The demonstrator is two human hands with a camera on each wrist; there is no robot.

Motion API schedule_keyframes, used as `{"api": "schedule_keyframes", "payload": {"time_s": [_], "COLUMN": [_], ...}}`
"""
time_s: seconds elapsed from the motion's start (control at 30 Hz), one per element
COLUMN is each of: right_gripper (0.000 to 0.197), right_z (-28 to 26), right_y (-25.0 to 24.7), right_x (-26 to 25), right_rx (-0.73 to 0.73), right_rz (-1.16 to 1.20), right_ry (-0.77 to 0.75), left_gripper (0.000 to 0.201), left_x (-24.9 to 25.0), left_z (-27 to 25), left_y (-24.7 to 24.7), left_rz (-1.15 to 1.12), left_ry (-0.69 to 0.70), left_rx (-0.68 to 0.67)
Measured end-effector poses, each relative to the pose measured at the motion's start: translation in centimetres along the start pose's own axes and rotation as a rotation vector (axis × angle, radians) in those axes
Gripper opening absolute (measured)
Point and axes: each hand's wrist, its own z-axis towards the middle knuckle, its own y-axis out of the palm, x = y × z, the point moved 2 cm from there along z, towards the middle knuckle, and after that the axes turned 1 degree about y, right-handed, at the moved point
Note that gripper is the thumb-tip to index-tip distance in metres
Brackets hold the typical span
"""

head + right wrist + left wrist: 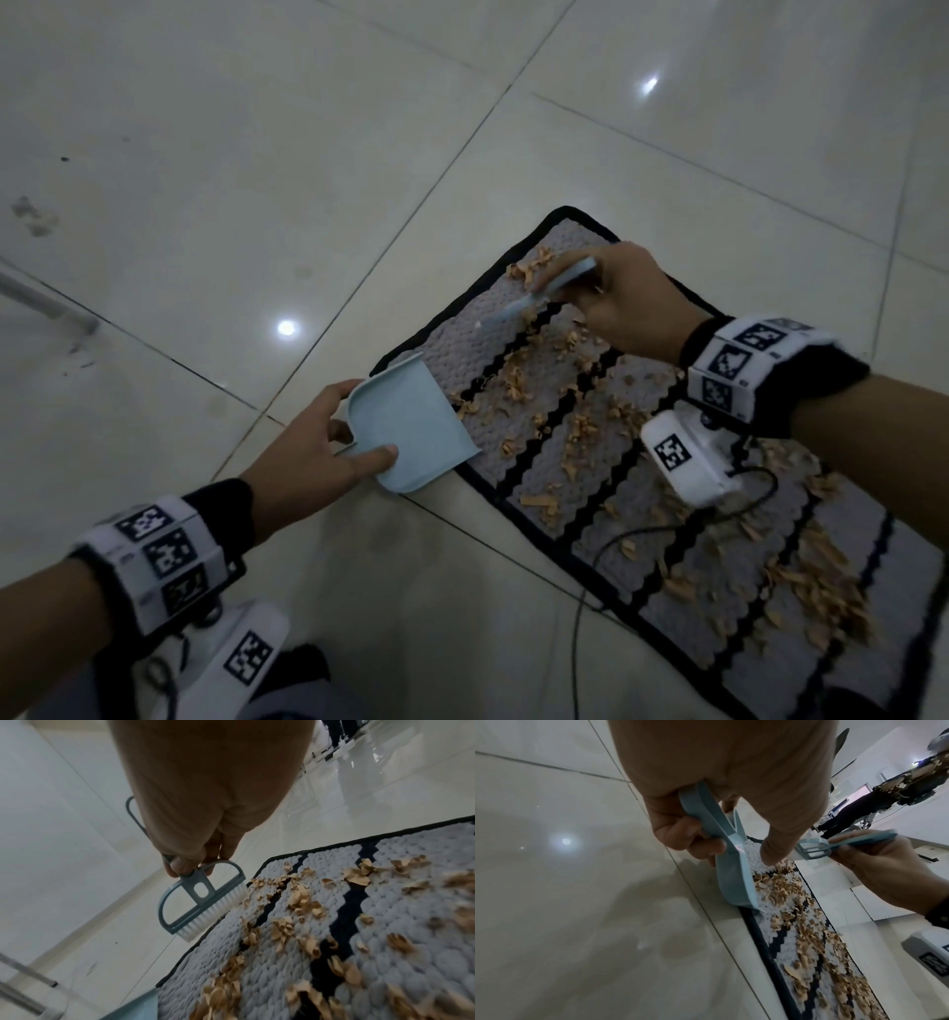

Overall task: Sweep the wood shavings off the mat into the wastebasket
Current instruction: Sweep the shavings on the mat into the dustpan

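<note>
A grey mat (575, 483) with black wavy stripes and a black border lies on the tiled floor, strewn with tan wood shavings (580, 437) (306, 902). My left hand (323, 442) grips a light blue dustpan (411, 431) (731, 866) by its handle, its lip resting on the mat's near left edge. My right hand (621, 303) pinches the handle of a small blue brush (539, 295) (203, 898) with white bristles, held over the mat's far corner. The wastebasket is not in view.
Glossy pale floor tiles (257, 154) surround the mat. A metal bar (46, 303) lies on the floor at the far left. A black cable (642, 534) trails across the mat from the right wrist camera. A person (859, 805) stands in the background of the left wrist view.
</note>
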Motion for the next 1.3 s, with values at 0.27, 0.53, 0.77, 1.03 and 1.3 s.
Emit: {"api": "schedule_keyframes", "payload": {"time_s": [0.27,0.53,0.77,1.03,1.3], "right_gripper": [0.025,0.022,0.022,0.017,0.024], "right_z": [0.2,0.9,5.1,5.9,-0.3], "right_y": [3.7,1.2,-1.7,-0.7,1.2], "right_x": [0.2,0.7,4.6,6.6,6.6], "right_rx": [-0.117,0.096,0.320,0.200,-0.007], "right_rz": [-0.083,-0.046,-0.069,-0.062,-0.030], "right_ry": [-0.018,-0.059,0.077,0.171,0.063], "left_gripper": [0.084,0.091,0.069,0.059,0.063], "left_x": [-1.0,-1.3,4.3,7.6,6.4], "left_z": [-0.2,-0.2,3.9,8.6,8.9], "left_y": [-1.0,-1.8,-0.7,0.2,1.6], "left_rz": [-0.020,-0.027,0.004,0.042,0.059], "left_ry": [0.002,-0.011,0.057,-0.047,-0.110], "left_rx": [0.000,-0.002,0.028,-0.032,-0.063]}}
